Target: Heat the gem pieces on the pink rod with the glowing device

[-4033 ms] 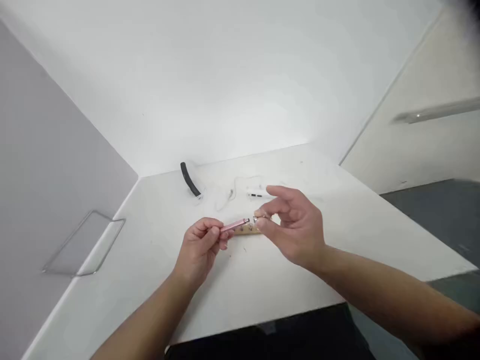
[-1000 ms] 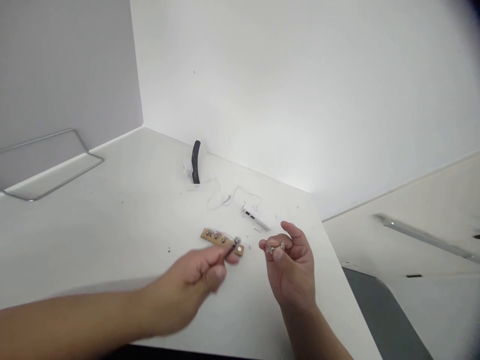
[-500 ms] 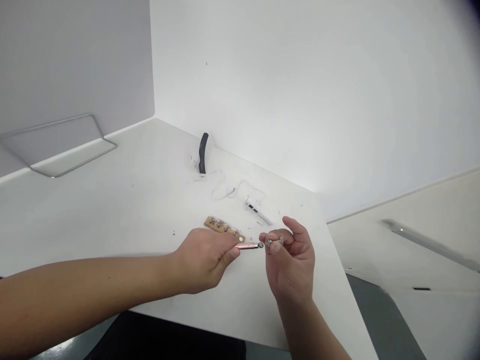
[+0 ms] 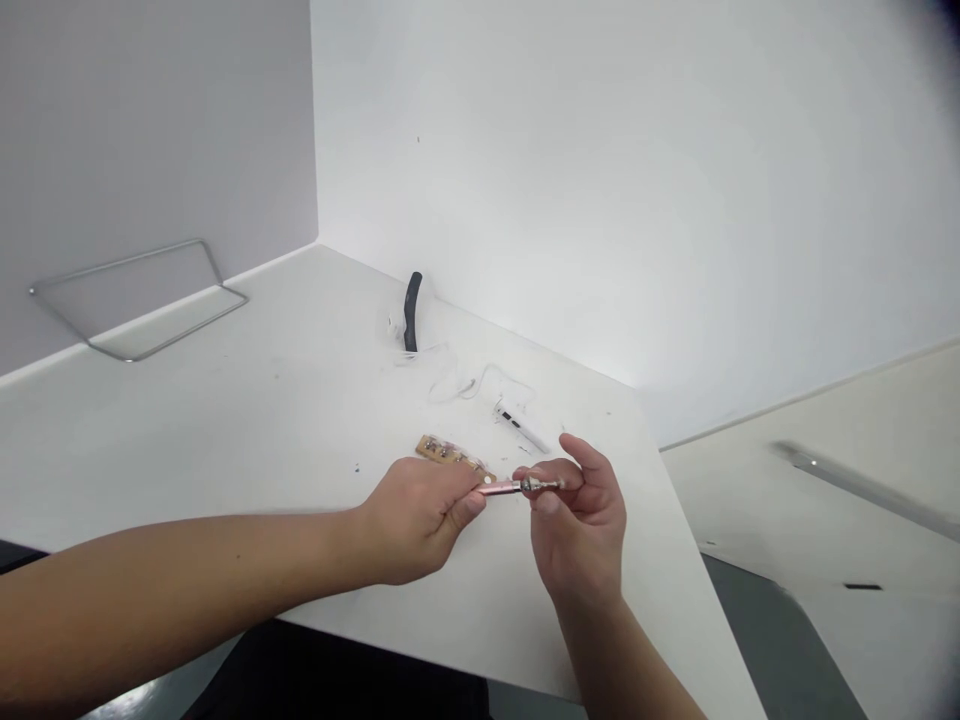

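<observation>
My left hand (image 4: 420, 520) is closed round a slim pink pen-shaped tool (image 4: 499, 488) with a silver end. My right hand (image 4: 581, 520) pinches a small shiny metal piece (image 4: 544, 484) between thumb and fingers. That piece meets the silver end of the pink tool, in line with it; whether the two are joined I cannot tell. Just behind my left hand shows a tan strip (image 4: 442, 450) carrying several small metal parts. Its near edge is hidden by the hand, so I cannot tell if it is held.
Beyond my hands lies a white stick-like device (image 4: 523, 426) with dark marks, and a thin pale cord (image 4: 480, 380) near it. A black curved bar (image 4: 412, 312) stands near the back wall. At the left is a bent metal wire frame (image 4: 187, 336). The white table (image 4: 300, 420) ends at the right.
The small metal piece in my right hand has come against the silver end of the pink tool; a gap showed between them before. The view has shifted slightly.
</observation>
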The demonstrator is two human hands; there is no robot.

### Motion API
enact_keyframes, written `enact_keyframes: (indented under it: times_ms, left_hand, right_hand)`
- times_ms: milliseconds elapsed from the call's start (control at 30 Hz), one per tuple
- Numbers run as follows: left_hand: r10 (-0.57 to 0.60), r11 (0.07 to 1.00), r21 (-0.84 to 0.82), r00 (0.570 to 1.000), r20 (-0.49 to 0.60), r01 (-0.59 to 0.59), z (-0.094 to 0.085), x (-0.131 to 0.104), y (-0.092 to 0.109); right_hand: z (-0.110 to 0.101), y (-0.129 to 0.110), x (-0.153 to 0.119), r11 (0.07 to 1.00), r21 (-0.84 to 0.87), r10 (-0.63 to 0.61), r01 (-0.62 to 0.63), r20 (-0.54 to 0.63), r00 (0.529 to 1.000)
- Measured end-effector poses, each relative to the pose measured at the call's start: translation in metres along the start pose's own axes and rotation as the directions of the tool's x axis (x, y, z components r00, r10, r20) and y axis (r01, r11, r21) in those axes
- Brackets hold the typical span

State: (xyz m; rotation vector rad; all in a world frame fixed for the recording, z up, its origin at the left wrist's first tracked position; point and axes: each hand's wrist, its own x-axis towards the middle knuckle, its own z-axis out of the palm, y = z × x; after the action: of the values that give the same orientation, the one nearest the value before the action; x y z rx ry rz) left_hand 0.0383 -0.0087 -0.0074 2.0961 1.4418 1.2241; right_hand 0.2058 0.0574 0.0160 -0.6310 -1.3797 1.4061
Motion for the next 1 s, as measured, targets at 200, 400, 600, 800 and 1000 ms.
enact_keyframes:
  times_ms: [200, 400, 600, 800, 1000]
  left_hand:
    - [-0.026, 0.999, -0.022, 0.999, 0.026, 0.026, -0.001, 0.001, 0.002]
    - [-0.109, 0.993, -0.056, 0.994, -0.026, 0.108, -0.009, 0.003, -0.001]
    - [-0.260, 0.965, 0.019, 0.962, -0.088, 0.262, -0.029, 0.017, -0.030]
    - [-0.343, 0.915, 0.185, 0.933, -0.103, 0.357, -0.041, 0.034, -0.079]
    - [-0.388, 0.879, 0.308, 0.921, 0.022, 0.363, -0.033, 0.043, -0.092]
  right_hand:
    - [0.001, -0.002, 0.001, 1.000, 0.001, -0.018, 0.018, 0.056, 0.998]
    - [-0.010, 0.006, 0.004, 0.996, 0.021, -0.083, 0.082, 0.081, 0.993]
    - [-0.057, 0.048, 0.048, 0.701, -0.713, -0.167, 0.021, -0.136, 0.977]
    - [-0.079, 0.065, 0.080, 0.166, -0.985, 0.002, 0.052, 0.053, 0.999]
    - [-0.070, 0.065, 0.078, 0.084, -0.992, 0.103, 0.093, 0.101, 0.989]
